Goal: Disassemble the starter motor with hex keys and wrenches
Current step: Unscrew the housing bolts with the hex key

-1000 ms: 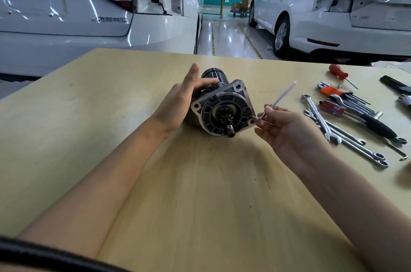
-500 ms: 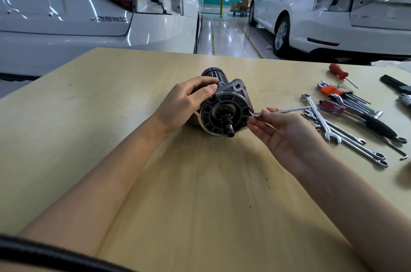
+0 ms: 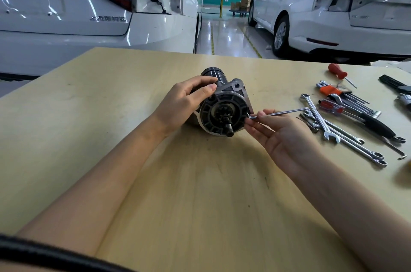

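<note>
Workshop table (image 3: 111, 138) stood before two white cars (image 3: 89, 15). One starter motor (image 3: 222, 113) lay mid-table; left hand (image 3: 180, 102) gripped its body, right hand (image 3: 284, 136) pinched one hex key (image 3: 282, 112) at its flange. Wrenches (image 3: 329, 129) lay right of the motor; count unclear.

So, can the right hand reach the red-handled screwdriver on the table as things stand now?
Probably yes, but not at once. The right hand pinches the hex key at the starter motor. The red-handled screwdriver lies uncovered on the far right of the table, with nothing blocking the way.
</note>
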Tool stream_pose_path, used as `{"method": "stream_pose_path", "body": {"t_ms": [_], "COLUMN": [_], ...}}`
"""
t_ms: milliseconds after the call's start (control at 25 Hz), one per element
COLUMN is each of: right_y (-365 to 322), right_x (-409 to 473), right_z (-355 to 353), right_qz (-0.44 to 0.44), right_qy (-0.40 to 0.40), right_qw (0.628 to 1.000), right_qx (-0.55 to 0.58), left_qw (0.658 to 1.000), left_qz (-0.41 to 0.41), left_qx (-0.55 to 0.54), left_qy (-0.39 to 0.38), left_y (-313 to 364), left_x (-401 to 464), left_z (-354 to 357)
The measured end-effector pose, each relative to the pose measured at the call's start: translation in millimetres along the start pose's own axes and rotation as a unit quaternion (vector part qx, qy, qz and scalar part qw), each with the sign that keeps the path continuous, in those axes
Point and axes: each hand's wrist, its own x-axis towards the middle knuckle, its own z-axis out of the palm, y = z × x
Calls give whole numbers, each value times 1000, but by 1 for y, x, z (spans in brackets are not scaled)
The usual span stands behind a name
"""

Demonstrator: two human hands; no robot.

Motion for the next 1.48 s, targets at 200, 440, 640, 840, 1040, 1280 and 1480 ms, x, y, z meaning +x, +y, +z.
{"method": "stream_pose_path", "body": {"t_ms": [200,440,640,840,1040,1280,1480], "right_y": [0,4,15,12,4,-18,-16], "right_x": [-3,0,3,3,-4,-2,-5], "right_z": [0,1,-1,-1,3,-1,3], "right_qz": [-35,-319,-523,-532,-540,-252,-120], "right_qy": [-5,-11,-89,-101,-48,6,-41], "right_qw": [999,887,655,580,623,916,974], "right_qx": [-10,-334,-538,-608,-563,-313,-185], "left_qw": [1000,999,986,989,992,991,994], "left_qz": [0,-32,-80,-81,-79,-86,-75], "left_qx": [5,-41,-141,-117,-99,-97,-79], "left_qy": [-1,-13,-30,-36,-23,-20,-11], "left_y": [-1,-3,-1,-3,-3,-4,-5], "left_x": [1,5,6,7,8,6,7], "left_z": [0,-2,-9,-8,-7,-5,-4]}}
